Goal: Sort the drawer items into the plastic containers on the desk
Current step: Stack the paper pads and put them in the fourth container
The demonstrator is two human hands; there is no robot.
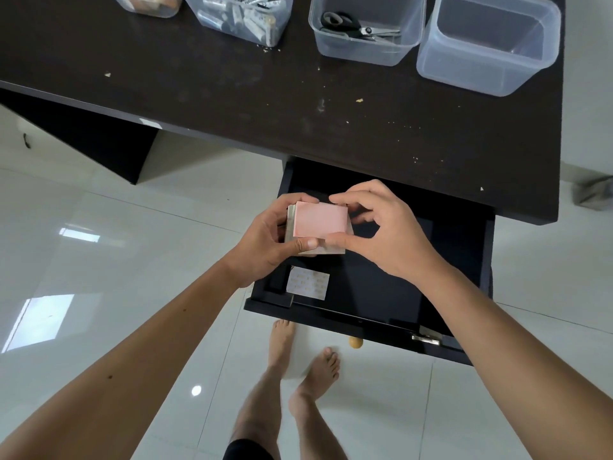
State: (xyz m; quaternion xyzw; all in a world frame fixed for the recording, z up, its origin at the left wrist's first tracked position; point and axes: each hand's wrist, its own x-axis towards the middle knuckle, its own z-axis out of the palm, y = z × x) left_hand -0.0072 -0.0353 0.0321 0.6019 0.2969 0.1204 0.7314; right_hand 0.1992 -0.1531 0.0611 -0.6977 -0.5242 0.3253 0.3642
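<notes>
Above the open black drawer (464,260) I hold a stack of pink sticky notes (320,220). My left hand (268,234) grips its left side, thumb on the near edge. My right hand (381,230) pinches the right side with thumb and fingers. A white patterned sheet (308,282) lies flat in the drawer's near left corner. On the dark desk (265,104) stand clear plastic containers: an empty one (487,44) at far right, one with scissors (365,28), one with batteries (242,14), and one (149,3) cut off by the frame's top edge.
The drawer front carries a round wooden knob (355,342) and a metal lock (426,338). My bare feet (305,360) stand on the glossy white tile floor just before the drawer. Small crumbs dot the desk.
</notes>
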